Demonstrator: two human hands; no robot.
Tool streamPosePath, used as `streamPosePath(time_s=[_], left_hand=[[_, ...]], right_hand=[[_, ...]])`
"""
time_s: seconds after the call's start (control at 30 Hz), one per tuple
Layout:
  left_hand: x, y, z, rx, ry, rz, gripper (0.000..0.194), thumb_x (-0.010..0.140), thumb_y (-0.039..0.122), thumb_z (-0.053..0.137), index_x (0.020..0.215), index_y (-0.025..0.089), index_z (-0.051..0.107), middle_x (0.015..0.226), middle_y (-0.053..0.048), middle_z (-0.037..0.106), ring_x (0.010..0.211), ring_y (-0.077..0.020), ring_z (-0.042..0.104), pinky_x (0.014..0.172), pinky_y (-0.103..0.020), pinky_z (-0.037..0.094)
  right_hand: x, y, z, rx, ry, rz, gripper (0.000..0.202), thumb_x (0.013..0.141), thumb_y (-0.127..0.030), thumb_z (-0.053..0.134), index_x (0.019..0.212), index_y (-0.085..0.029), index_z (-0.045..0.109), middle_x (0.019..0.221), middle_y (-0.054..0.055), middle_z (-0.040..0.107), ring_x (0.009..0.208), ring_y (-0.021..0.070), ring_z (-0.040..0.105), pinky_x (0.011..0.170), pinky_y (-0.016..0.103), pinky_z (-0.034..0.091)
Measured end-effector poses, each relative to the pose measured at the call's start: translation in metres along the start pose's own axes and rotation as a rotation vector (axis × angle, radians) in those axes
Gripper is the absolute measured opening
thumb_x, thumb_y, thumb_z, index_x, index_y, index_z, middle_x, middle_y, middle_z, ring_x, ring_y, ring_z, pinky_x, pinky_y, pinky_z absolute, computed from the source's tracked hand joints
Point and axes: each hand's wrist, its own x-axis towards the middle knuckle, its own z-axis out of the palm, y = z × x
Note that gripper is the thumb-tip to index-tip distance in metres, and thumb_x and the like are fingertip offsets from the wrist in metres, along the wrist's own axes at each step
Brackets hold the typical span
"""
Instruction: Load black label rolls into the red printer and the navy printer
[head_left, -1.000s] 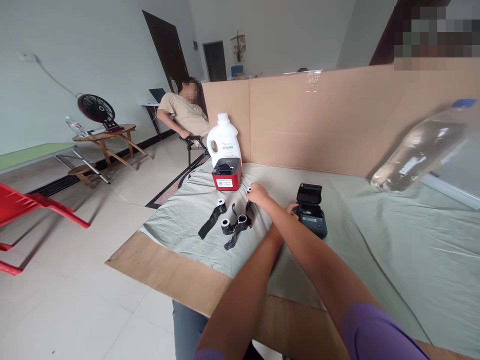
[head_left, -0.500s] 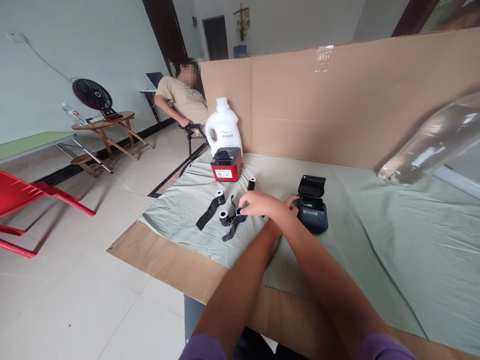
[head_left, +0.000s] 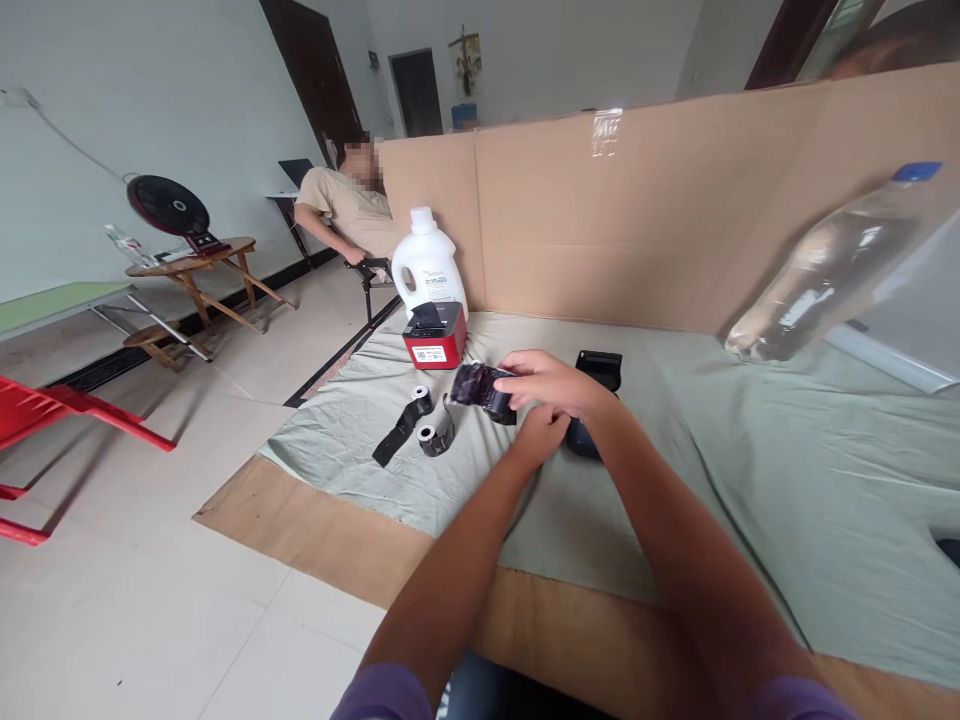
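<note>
My right hand (head_left: 553,384) is raised over the cloth, its fingers closed around a black paper roll (head_left: 495,400) with a loose strip sticking out to the left. Below the right wrist, my left hand (head_left: 541,436) is closed at the left side of a small dark printer (head_left: 585,440). The printer's lid (head_left: 598,368) stands up, and my right forearm hides much of its body. Left of the hands, two more black paper rolls with white cores, a farther roll (head_left: 421,397) and a nearer roll (head_left: 435,437), lie with their ends unrolled.
A red box-shaped printer (head_left: 435,345) stands before a white detergent jug (head_left: 431,262). Cardboard (head_left: 600,240) walls off the table's back. A large clear bottle (head_left: 825,270) leans at right. Beyond the table are a seated person (head_left: 352,215), a fan (head_left: 169,205) and a red chair (head_left: 82,415).
My right hand has picked up a black paper roll from the cloth and lifted it. My left hand stays beside the dark printer. The view has shifted a little to the right.
</note>
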Motion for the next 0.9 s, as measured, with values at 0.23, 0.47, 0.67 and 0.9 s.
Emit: streamPosePath(time_s=[0.23, 0.47, 0.67, 0.9], left_hand=[[0.001, -0.005, 0.0, 0.004, 0.021, 0.058, 0.029, 0.093, 0.016, 0.049, 0.116, 0.018, 0.065, 0.07, 0.002, 0.054, 0.068, -0.0146, 0.05, 0.071, -0.025, 0.044], [0.0, -0.003, 0.0, -0.042, 0.026, 0.049, 0.038, 0.091, 0.013, 0.049, 0.126, 0.017, 0.064, 0.063, 0.005, 0.045, 0.059, -0.0111, 0.043, 0.062, -0.022, 0.038], [0.0, -0.002, 0.0, -0.068, 0.034, 0.056, 0.042, 0.088, 0.009, 0.047, 0.126, 0.015, 0.063, 0.061, 0.007, 0.044, 0.057, -0.0102, 0.042, 0.06, -0.022, 0.037], [0.002, -0.008, 0.001, -0.083, 0.027, 0.068, 0.044, 0.087, 0.011, 0.046, 0.128, 0.014, 0.061, 0.061, 0.006, 0.045, 0.056, -0.0105, 0.044, 0.058, -0.022, 0.037]], right_hand=[[-0.051, 0.038, -0.084, 0.023, 0.307, 0.163, 0.051, 0.083, -0.024, 0.073, 0.128, -0.023, 0.048, 0.067, -0.004, 0.063, 0.052, 0.0146, 0.06, 0.046, 0.023, 0.044], [-0.05, 0.064, -0.122, -0.6, 0.243, 0.27, 0.017, 0.077, -0.015, 0.07, 0.093, -0.018, 0.065, 0.085, 0.003, 0.072, 0.07, 0.0161, 0.061, 0.062, 0.026, 0.043], [-0.042, 0.073, -0.113, -0.947, 0.18, 0.311, 0.021, 0.082, -0.017, 0.065, 0.103, -0.017, 0.068, 0.104, 0.007, 0.073, 0.092, 0.0207, 0.064, 0.069, 0.026, 0.043], [-0.042, 0.067, -0.084, -1.076, 0.298, 0.408, 0.025, 0.082, -0.015, 0.064, 0.106, -0.016, 0.069, 0.119, 0.012, 0.069, 0.099, 0.0221, 0.065, 0.074, 0.027, 0.045]])
